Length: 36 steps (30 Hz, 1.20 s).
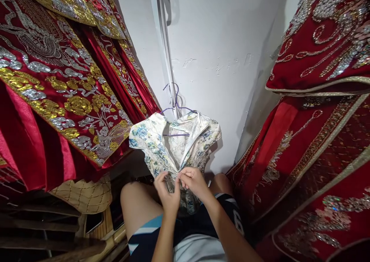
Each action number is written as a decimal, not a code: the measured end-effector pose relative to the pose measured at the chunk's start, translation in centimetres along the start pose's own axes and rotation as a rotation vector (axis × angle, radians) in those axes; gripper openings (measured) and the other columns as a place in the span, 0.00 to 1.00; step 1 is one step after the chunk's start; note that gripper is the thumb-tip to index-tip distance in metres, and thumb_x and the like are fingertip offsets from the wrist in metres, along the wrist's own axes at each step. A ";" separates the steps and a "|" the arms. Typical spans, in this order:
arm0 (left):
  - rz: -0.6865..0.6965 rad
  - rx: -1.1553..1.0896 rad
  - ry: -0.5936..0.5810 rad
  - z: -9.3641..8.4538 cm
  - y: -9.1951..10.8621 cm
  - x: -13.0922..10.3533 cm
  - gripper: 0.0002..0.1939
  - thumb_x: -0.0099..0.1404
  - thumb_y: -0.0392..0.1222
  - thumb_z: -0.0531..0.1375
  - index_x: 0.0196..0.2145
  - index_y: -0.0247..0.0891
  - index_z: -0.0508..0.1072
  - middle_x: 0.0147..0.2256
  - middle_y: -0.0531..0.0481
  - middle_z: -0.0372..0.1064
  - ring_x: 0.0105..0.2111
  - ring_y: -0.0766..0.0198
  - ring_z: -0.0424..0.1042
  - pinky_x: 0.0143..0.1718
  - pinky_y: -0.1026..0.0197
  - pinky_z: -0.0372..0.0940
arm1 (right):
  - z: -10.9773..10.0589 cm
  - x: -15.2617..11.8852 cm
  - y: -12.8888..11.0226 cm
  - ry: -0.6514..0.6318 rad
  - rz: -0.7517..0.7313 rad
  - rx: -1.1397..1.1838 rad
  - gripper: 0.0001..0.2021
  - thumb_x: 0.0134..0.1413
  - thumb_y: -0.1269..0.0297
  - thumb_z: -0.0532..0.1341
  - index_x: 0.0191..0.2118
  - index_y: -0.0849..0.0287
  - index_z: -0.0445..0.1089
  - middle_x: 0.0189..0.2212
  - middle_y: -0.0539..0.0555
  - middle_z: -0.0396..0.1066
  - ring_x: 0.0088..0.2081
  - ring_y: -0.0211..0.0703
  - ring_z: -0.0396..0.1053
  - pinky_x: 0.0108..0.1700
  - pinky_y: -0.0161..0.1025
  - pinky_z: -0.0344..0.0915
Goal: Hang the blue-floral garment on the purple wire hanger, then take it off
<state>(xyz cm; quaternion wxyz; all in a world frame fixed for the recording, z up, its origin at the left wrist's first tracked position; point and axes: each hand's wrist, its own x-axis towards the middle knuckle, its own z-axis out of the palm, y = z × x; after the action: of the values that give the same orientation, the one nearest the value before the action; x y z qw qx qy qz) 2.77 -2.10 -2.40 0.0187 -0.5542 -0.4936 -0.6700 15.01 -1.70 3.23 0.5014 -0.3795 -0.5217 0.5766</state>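
Note:
A short-sleeved floral dress (157, 148), white with blue and green print, hangs in front of me on a thin purple hanger (175, 106). Its front gapes in a deep V from the collar, and the inside of the back shows through. At the bottom point of that V, my right hand (194, 183) pinches the edge of the opening between thumb and fingers. Just beside it my left hand (168, 195) has its fingers curled on the cloth, its thumb close to the right fingertips. Whatever small fastening lies there is hidden by the fingers.
Red embroidered garments with gold and silver sequins (78, 106) hang on the left. More beaded red garments (326, 46) hang on the right. A metal pole (164, 34) stands against the white wall (219, 31). Wooden furniture (108, 219) is at lower left, and my knees flank the dress.

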 end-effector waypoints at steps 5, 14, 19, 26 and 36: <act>-0.082 -0.126 -0.353 1.7 1.2 0.0 0.04 0.65 0.38 0.55 0.37 0.39 0.70 0.31 0.50 0.69 0.31 0.61 0.70 0.34 0.61 0.64 | -1.5 1.0 -2.2 0.021 -0.013 0.021 0.04 0.45 0.66 0.62 0.25 0.60 0.72 0.14 0.45 0.64 0.16 0.33 0.57 0.21 0.32 0.53; -0.243 -0.182 -0.625 3.4 0.3 -0.7 0.09 0.64 0.44 0.56 0.29 0.40 0.63 0.24 0.55 0.58 0.25 0.65 0.61 0.25 0.66 0.54 | -1.7 8.1 -13.2 0.237 -0.287 0.165 0.07 0.42 0.64 0.65 0.21 0.60 0.70 0.14 0.45 0.62 0.17 0.30 0.53 0.19 0.31 0.48; -0.227 -0.183 -0.742 2.9 -1.5 1.3 0.09 0.61 0.42 0.58 0.25 0.39 0.63 0.21 0.56 0.57 0.22 0.66 0.59 0.25 0.65 0.55 | -0.7 8.5 -14.3 0.268 -0.377 0.200 0.06 0.42 0.63 0.64 0.23 0.60 0.70 0.13 0.44 0.61 0.16 0.30 0.54 0.19 0.31 0.48; 0.050 -0.242 -0.553 0.8 3.4 12.9 0.15 0.67 0.45 0.59 0.50 0.38 0.72 0.34 0.48 0.73 0.32 0.62 0.71 0.39 0.60 0.65 | -1.5 7.8 -13.7 0.170 -0.422 0.010 0.06 0.48 0.62 0.63 0.28 0.58 0.71 0.14 0.44 0.63 0.17 0.33 0.58 0.21 0.32 0.51; 0.504 0.042 -0.366 4.1 10.8 20.5 0.10 0.72 0.41 0.56 0.35 0.36 0.73 0.33 0.48 0.72 0.35 0.61 0.68 0.40 0.60 0.61 | -1.6 9.1 -12.1 0.253 -0.520 -0.024 0.08 0.50 0.61 0.62 0.25 0.57 0.65 0.16 0.44 0.58 0.19 0.32 0.51 0.23 0.34 0.46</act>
<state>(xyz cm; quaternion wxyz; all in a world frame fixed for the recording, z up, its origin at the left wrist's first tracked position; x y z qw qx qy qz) 4.08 5.86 19.71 0.1065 -0.7700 -0.3497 -0.5229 16.83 6.92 15.64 0.6887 -0.3079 -0.5417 0.3707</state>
